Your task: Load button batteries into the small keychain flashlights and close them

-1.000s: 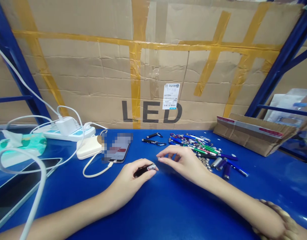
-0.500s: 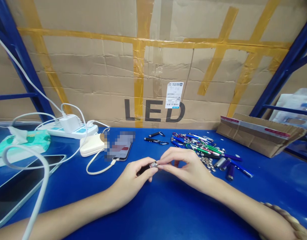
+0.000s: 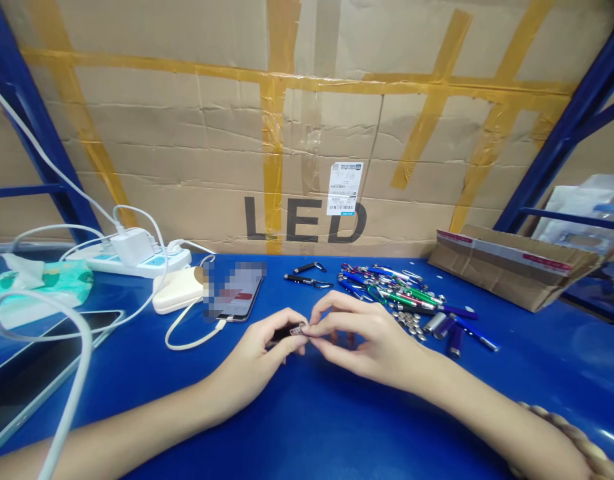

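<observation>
Over the blue workbench (image 3: 337, 427), the person's left hand (image 3: 254, 350) curls closed around a black keychain pointer (image 3: 283, 333), leaving its silver end (image 3: 298, 329) poking out to the right. The right hand (image 3: 371, 340) comes in from the other side, and its thumb and forefinger (image 3: 311, 321) pinch at that silver end; from here I can't tell whether a tiny part sits between them. The pointer is held in the air just above the bench, between the two hands. Work this small goes best with the left grip firm and the barrel steady, and with the right fingers doing only fine, even movements. Just beyond lie a heap of button cells (image 3: 411, 323), a tangle of colourful keychain pointers (image 3: 389, 288), and two black pointers with carabiners (image 3: 305, 276).
</observation>
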{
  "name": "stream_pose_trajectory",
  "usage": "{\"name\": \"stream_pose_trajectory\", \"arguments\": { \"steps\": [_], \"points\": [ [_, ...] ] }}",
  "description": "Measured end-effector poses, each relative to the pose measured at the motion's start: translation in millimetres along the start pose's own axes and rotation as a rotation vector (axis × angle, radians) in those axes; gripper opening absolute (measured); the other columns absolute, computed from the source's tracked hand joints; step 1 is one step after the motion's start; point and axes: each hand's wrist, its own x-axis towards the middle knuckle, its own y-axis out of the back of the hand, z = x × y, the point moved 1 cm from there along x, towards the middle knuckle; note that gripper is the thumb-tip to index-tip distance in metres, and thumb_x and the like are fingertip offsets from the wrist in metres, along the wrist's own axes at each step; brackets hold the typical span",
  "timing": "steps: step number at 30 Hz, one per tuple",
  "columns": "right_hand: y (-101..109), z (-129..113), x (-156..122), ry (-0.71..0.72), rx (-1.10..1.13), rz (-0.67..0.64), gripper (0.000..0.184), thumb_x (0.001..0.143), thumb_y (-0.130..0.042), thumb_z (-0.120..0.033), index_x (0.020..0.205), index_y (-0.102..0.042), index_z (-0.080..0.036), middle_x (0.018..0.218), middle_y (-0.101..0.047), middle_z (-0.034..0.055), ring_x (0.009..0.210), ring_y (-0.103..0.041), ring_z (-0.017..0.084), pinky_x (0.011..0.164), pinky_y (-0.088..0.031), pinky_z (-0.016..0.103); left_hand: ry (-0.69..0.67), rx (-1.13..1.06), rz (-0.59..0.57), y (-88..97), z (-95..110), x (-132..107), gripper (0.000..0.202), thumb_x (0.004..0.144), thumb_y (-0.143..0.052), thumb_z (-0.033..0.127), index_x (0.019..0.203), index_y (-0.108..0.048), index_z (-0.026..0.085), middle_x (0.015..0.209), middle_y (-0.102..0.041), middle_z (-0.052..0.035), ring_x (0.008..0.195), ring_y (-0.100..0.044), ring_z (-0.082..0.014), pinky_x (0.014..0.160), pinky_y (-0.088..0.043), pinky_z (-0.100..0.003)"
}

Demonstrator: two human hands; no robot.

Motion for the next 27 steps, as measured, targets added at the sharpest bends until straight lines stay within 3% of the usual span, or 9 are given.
{"name": "stream_pose_trajectory", "arguments": {
  "steps": [4, 9, 12, 16, 22, 27],
  "points": [
    [5, 6, 2, -0.078, -0.054, 0.039, 0.019, 0.085, -0.051, -0.027, 0.099, -0.061, -0.020, 0.090, -0.061, 0.0030, 0.058, -0.054, 0.006, 0.053, -0.043, 0.018, -0.013, -0.040, 0.021, -1.4, 4, -1, 0.015, 0.089, -0.042, 0.031, 0.082, -0.049, 0.019, 0.070, -0.050, 0.0023, 0.063, -0.046, -0.0118, 0.055, -0.037, -0.020],
    [29, 33, 1, -0.281, -0.366, 0.261, 0.017, 0.085, -0.048, -0.027, 0.089, -0.063, -0.021, 0.087, -0.063, 0.0014, 0.056, -0.054, 0.007, 0.054, -0.040, 0.019, 0.018, -0.058, 0.039, -2.8, 5, -4, 0.026, 0.093, -0.035, 0.039, 0.079, -0.045, 0.019, 0.074, -0.051, 0.0014, 0.064, -0.045, -0.0114, 0.056, -0.037, -0.021],
    [43, 48, -1, -0.441, -0.531, 0.315, 0.015, 0.082, -0.051, -0.024, 0.084, -0.065, -0.023, 0.087, -0.064, -0.0014, 0.057, -0.055, 0.008, 0.050, -0.036, 0.019, 0.035, -0.069, 0.062, -2.6, 3, -5, 0.030, 0.094, -0.032, 0.041, 0.077, -0.045, 0.019, 0.075, -0.050, 0.0011, 0.064, -0.045, -0.0115, 0.055, -0.036, -0.022],
    [48, 61, -5, -0.591, -0.632, 0.207, 0.016, 0.081, -0.050, -0.023, 0.083, -0.066, -0.026, 0.092, -0.065, -0.0034, 0.065, -0.059, 0.011, 0.046, -0.029, 0.020, 0.038, -0.084, 0.062, -2.4, 0, -4, 0.030, 0.094, -0.031, 0.042, 0.078, -0.043, 0.019, 0.076, -0.050, 0.0006, 0.065, -0.045, -0.0122, 0.054, -0.036, -0.022],
    [43, 68, -6, -0.738, -0.697, -0.024, 0.023, 0.080, -0.048, -0.016, 0.087, -0.067, -0.026, 0.094, -0.066, -0.0014, 0.080, -0.061, 0.018, 0.049, -0.029, 0.022, 0.045, -0.081, 0.062, -2.6, 1, -2, 0.032, 0.093, -0.031, 0.044, 0.077, -0.042, 0.019, 0.075, -0.048, 0.0001, 0.065, -0.045, -0.0129, 0.054, -0.035, -0.023],
    [44, 70, -7, -0.777, -0.730, -0.073, 0.025, 0.079, -0.048, -0.015, 0.088, -0.067, -0.027, 0.093, -0.067, -0.0008, 0.081, -0.062, 0.019, 0.050, -0.030, 0.022, 0.055, -0.075, 0.062, -2.7, 0, -3, 0.032, 0.094, -0.030, 0.044, 0.078, -0.043, 0.018, 0.076, -0.048, -0.0004, 0.066, -0.045, -0.0133, 0.055, -0.034, -0.024]
  ]
}}
